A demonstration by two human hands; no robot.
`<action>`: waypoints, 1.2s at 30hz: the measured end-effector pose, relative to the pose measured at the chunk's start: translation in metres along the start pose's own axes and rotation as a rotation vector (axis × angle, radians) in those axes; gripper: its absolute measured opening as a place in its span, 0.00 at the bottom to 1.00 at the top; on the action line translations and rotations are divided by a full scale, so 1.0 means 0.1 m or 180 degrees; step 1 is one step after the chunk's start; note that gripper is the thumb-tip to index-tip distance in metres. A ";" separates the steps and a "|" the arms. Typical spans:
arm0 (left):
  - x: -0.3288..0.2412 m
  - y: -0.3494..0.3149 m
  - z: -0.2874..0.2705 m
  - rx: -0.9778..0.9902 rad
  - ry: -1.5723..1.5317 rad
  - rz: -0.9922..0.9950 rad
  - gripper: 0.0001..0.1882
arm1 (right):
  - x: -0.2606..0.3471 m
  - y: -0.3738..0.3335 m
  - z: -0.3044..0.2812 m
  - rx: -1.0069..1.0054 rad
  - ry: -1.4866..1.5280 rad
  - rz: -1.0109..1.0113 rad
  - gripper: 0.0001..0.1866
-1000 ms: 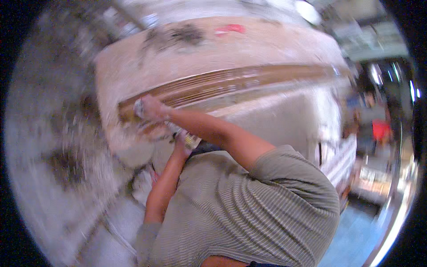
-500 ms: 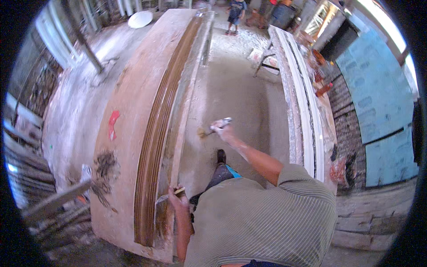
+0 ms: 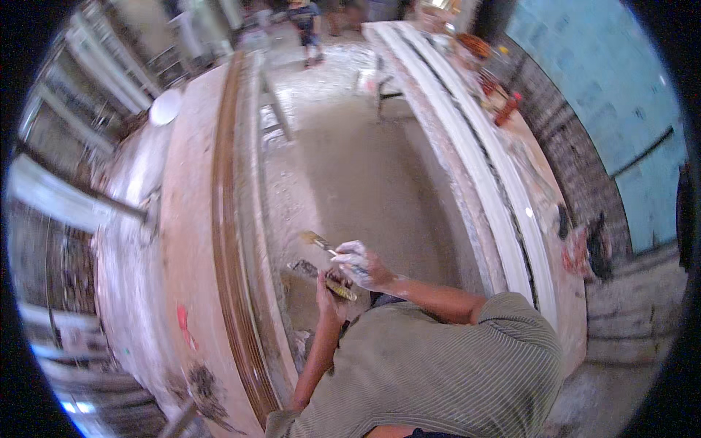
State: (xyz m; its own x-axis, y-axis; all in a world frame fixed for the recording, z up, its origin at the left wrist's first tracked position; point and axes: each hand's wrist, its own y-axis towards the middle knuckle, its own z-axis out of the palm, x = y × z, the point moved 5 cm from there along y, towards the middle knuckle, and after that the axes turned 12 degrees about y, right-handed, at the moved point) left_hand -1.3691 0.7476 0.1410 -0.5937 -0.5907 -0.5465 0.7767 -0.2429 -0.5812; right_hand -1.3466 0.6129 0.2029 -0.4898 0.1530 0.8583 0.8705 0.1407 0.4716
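My right hand (image 3: 364,266), coated in white, grips a paintbrush (image 3: 316,240) whose tan bristles point up and to the left. Just below it, my left hand (image 3: 332,301) is closed on a flat tool (image 3: 342,290) with a yellow striped end and a grey end; its exact kind is unclear. Both hands are close together in front of my body, over the floor between two benches. To the left, a long glossy brown grooved moulding (image 3: 225,204) lies along a wooden bench (image 3: 186,190), apart from both hands.
Long white mouldings (image 3: 467,131) lie on the right bench, near a red bottle (image 3: 507,109) and a reddish basket (image 3: 475,48). A red scrap (image 3: 185,326) and a dark tangle (image 3: 206,385) are on the left bench. Another person (image 3: 304,29) stands at the far end.
My view has turned to the right. My left hand has left the edge of the brown moulding with its tool and come beside my right hand, which has moved nearer with the paintbrush.
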 end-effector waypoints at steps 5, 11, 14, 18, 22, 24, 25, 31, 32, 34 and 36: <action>0.14 0.83 0.93 0.0688 0.0693 -0.0501 0.22 | 0.07 0.28 -0.75 0.0123 -0.0258 -0.0030 0.29; 0.45 1.86 1.74 0.1268 0.1590 -0.0667 0.14 | -0.50 0.20 -1.57 -0.1151 -0.0640 0.0891 0.32; 0.55 2.12 2.39 0.1881 0.2317 -0.0922 0.14 | -0.76 0.17 -1.88 -0.2231 -0.0805 0.1142 0.28; 0.69 2.57 2.89 0.2758 0.3200 -0.1134 0.15 | -1.01 0.37 -2.27 -0.3354 -0.0330 0.2019 0.22; 0.63 2.86 3.45 0.3435 0.3735 -0.1117 0.20 | -1.23 0.56 -2.58 -0.4211 -0.0425 0.1915 0.18; 0.61 2.92 3.76 0.3786 0.3931 -0.1066 0.22 | -1.11 0.73 -2.84 -0.4516 -0.0700 0.1818 0.16; 0.60 2.96 3.89 0.3656 0.4178 -0.1144 0.23 | -1.20 0.67 -2.99 -0.4712 -0.1053 0.1629 0.12; 0.72 3.68 4.26 0.3941 0.3837 -0.1549 0.21 | -1.56 0.24 -4.29 -0.5767 -0.1068 0.2511 0.08; 0.72 3.84 4.30 0.3926 0.3897 -0.1632 0.21 | -1.76 0.03 -4.56 -0.5831 -0.1027 0.2494 0.08; 0.63 4.20 4.46 0.3752 0.4036 -0.1525 0.18 | -2.23 -0.49 -5.07 -0.5974 -0.1787 0.1946 0.08; 0.45 4.61 4.53 0.3263 0.4073 -0.1379 0.16 | -2.49 -0.55 -5.53 -0.6090 -0.2243 0.1719 0.09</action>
State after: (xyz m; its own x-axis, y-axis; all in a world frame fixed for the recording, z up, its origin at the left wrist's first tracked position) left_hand -0.9424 0.2608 0.1216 -0.1626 0.4776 -0.8634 0.0261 -0.8727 -0.4876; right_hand -1.2458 0.0257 0.0752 0.2350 0.1444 0.9612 -0.3720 -0.9003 0.2262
